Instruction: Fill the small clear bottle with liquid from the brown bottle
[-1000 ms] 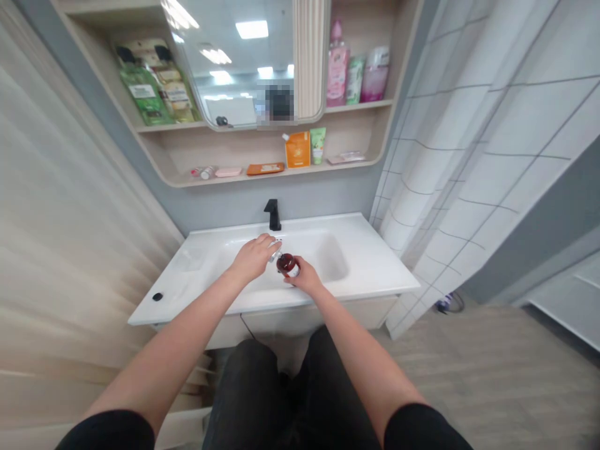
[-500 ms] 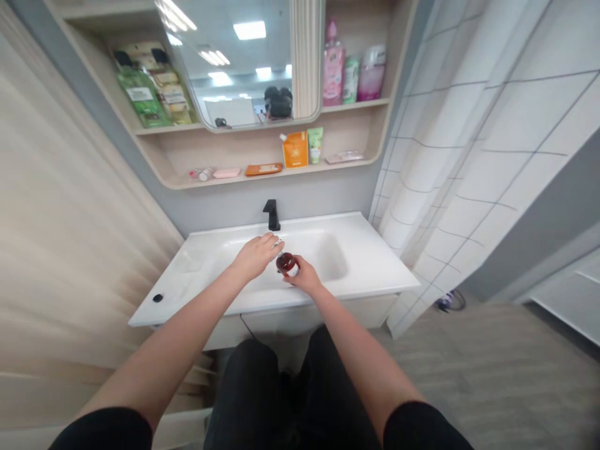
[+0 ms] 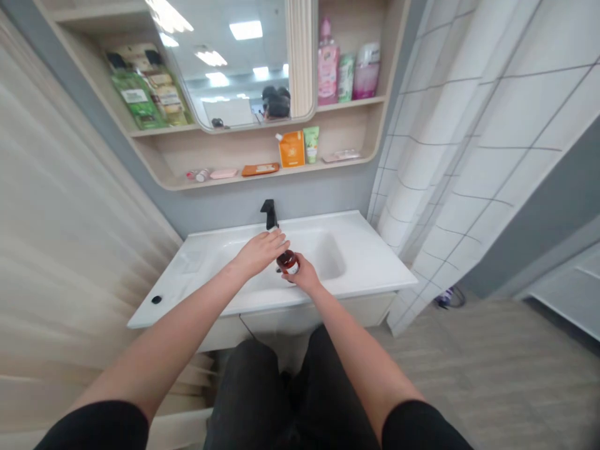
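While wrapped around the lower half of a small brown bottle [image 3: 289,262] with a white label, the right hand [image 3: 304,276] closed, fingers pressed together and curled, no fingertip pinch. Bottle held just beside the left hand [image 3: 260,253], low over the white sink [image 3: 370,262] and clear of its bowl. Left hand reaching across from the other side, fingers lying together and arched toward the bottle's upper end. Top of the bottle hidden under those fingers, so no telling whether anything pinched there.

Just beyond the left fingertips, a black faucet [image 3: 269,215] rising from the back of the sink. Well left of the left hand, a small black knob [image 3: 156,300] on the sink's surface. Above both hands, a wooden shelf [image 3: 337,161] carrying an orange pouch [image 3: 291,150], a green tube [image 3: 311,144] and a flat pink case [image 3: 224,174]. Higher still, above the right hand, a pink pump bottle [image 3: 327,65] beside a mirror [image 3: 244,62]. Right of the right hand, a white shower curtain [image 3: 435,162] with grey checks. Below both hands, knees in black trousers [image 3: 253,394].
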`<state>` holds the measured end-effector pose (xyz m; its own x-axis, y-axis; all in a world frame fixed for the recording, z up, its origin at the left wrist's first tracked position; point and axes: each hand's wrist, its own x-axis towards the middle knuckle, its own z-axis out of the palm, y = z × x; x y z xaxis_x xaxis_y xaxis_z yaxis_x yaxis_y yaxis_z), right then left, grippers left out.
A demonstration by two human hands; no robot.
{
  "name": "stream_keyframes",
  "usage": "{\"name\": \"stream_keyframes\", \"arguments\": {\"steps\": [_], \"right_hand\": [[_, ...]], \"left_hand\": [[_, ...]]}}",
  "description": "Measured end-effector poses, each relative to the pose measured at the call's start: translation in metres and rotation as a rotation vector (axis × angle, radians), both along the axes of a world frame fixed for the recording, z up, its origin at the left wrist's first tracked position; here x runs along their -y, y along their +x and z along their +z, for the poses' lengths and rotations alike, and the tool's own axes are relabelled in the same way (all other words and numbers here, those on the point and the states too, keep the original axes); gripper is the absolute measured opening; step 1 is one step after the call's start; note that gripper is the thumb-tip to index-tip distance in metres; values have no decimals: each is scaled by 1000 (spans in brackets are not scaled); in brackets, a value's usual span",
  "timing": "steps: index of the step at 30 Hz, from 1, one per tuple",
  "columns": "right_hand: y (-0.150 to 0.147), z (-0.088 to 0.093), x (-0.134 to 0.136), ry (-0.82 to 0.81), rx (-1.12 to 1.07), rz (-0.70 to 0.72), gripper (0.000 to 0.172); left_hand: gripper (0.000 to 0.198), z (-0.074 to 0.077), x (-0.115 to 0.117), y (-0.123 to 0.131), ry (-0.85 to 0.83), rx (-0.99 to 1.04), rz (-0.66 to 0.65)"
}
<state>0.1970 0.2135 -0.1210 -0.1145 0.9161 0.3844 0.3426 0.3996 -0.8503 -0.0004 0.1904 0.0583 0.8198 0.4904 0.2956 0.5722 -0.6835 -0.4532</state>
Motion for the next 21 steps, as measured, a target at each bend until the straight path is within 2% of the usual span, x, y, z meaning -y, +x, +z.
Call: {"name": "stream_keyframes", "arguments": {"steps": [12,21], "right_hand": [[0,-3,-1,-2,-40,-31,72],[1,-2,-1,-29,-57,-24,70]], "left_hand": [[35,10,-1,12,130,-118,-120],[43,11,-2,15,-39,-71,-133]]}}
